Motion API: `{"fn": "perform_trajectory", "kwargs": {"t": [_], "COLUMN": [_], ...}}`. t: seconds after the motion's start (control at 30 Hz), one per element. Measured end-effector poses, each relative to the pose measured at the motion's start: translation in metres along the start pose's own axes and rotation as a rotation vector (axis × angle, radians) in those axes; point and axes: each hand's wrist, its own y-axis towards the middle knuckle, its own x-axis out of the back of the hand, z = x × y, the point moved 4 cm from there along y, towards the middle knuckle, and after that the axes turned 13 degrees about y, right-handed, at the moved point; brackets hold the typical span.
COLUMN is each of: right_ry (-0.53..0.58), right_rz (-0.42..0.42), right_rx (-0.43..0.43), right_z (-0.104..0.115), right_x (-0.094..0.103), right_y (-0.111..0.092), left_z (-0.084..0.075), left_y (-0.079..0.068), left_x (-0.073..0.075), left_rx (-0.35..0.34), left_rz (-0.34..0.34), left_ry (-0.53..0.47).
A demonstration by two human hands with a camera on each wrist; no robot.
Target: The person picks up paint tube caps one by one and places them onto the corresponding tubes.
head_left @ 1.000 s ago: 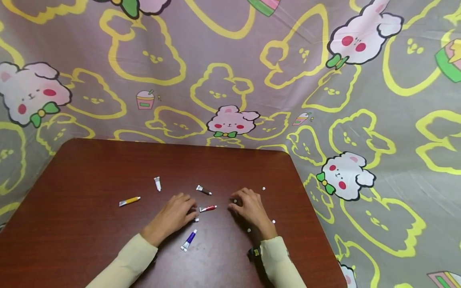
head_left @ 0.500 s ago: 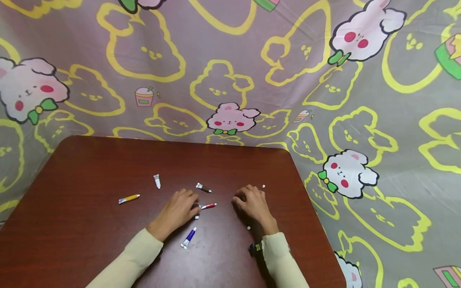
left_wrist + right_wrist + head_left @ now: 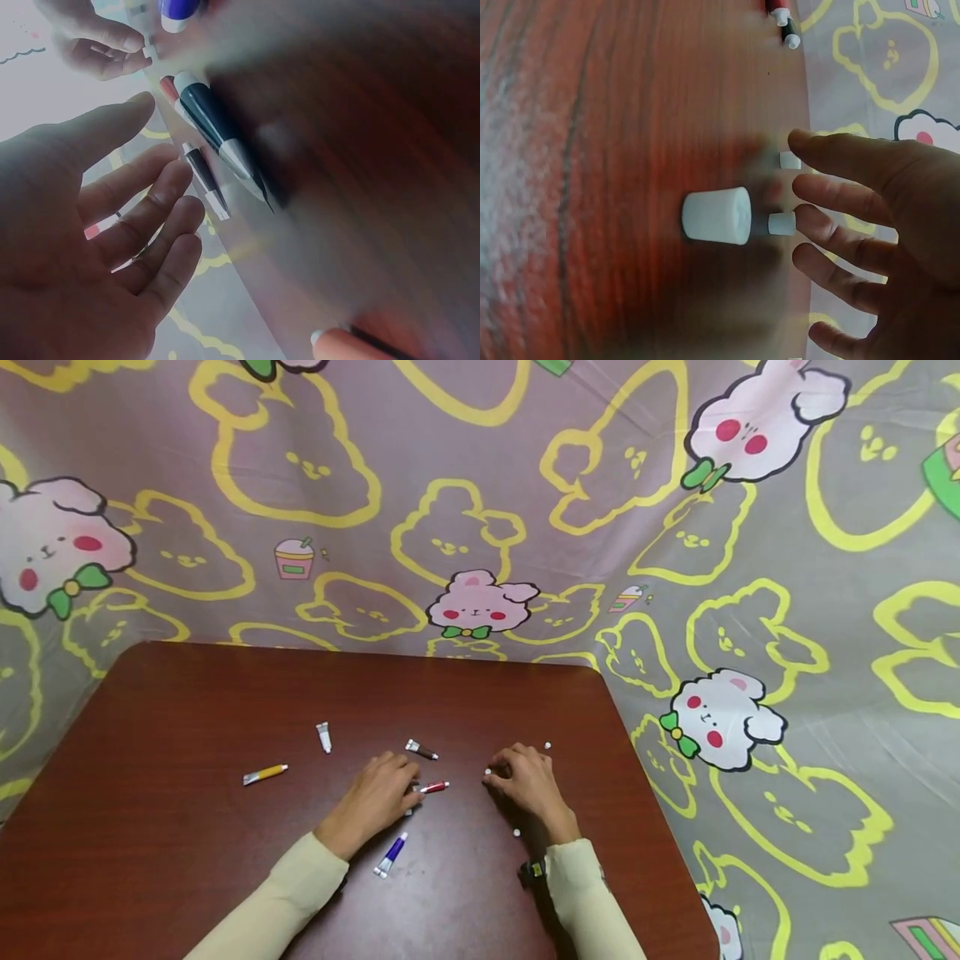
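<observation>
Has the left hand (image 3: pixel 375 797) low over the middle of the wooden table (image 3: pixel 225 702), fingers loosely curved and parted, grasping nothing. Has a dark paint tube (image 3: pixel 214 127) just beside those fingers in the left wrist view, lying on the tabletop and overlapping the red paint tube (image 3: pixel 436 787) from that angle. Covers part of the red tube's crimped tail from above, leaving its white-tipped front in sight, pointing right.

Has the right hand (image 3: pixel 528 785) low over the table farther right, thumb and index finger set on either side of a white cap (image 3: pixel 487 772). Cannot tell whether pinching that cap or only bracketing it. Has a second white cap (image 3: pixel 517 832) on the near side of the right hand, close to the wrist, and a third white cap (image 3: pixel 547 745) just beyond the hand on the far side.

Has a brown paint tube (image 3: pixel 422 749) lying on the far side of the red one, a purple paint tube (image 3: pixel 391 855) near of the left hand, a white paint tube (image 3: pixel 323 737) to the far left of it, and a yellow paint tube (image 3: pixel 265 775) farther left and slightly nearer.

Wears cream sleeves (image 3: pixel 307 877) and a small black device (image 3: pixel 533 872) at the right wrist. Faces a rabbit-print curtain (image 3: pixel 322 493) hung along the table's far edge.
</observation>
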Motion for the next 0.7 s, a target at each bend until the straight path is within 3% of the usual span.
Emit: {"fn": "perform_trajectory", "kwargs": {"t": [0.27, 0.7], "right_ry": [-0.016, -0.018], "right_rz": [-0.005, 0.004], "right_rx": [0.016, 0.046], "right_z": [-0.0001, 0.0053], "right_x": [-0.0027, -0.0059], "right_y": [-0.0007, 0.0017], "left_z": [-0.0017, -0.0051], "left_y": [0.001, 0.0036], "left_x": [-0.0047, -0.0041], "left_rx": [0.011, -0.006], "left_rz": [0.037, 0.005], "left_ry": [-0.001, -0.008]}}
